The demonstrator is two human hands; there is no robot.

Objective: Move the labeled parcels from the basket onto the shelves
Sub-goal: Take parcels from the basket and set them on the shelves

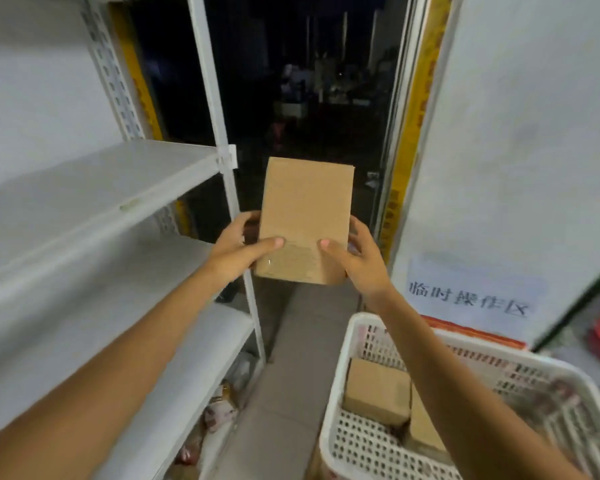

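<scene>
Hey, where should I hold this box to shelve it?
Grip the box at its near end, left hand and right hand on opposite long edges, coming from behind: it is flat, oblong and points away, leaving the far end free for the shelf.

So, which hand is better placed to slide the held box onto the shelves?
Left, probably: the left hand grips the box on the side facing the shelves; the right hand is farther away.

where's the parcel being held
Head view, centre: the brown cardboard parcel is held between left hand and right hand, right of the white metal shelving, up-left of the white plastic basket.
</scene>
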